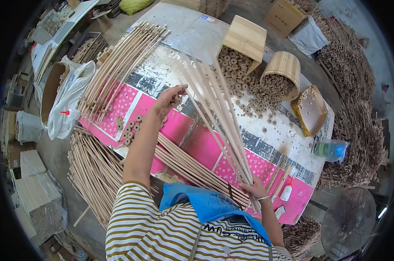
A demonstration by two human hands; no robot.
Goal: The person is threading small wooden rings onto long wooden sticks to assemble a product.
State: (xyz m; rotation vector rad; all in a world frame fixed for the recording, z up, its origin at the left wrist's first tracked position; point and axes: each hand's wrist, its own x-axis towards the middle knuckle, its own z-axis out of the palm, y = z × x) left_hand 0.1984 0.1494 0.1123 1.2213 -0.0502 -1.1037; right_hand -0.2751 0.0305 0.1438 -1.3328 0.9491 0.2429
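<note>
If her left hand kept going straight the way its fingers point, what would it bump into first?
Most likely the fanned wooden sticks held by the right hand: the left hand points at their upper ends, close by. Depth is unclear; it might pass underneath them.

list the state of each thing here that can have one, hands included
right hand: closed on the bundle of rods, fanned out above
left hand: raised, pinching small wooden rings
square wooden box: tipped over, rings spilling out
round wooden tub: tipped, full of rings
yellow tray: tilted, nearly empty
glue bottle: lying on the table, capped
</note>
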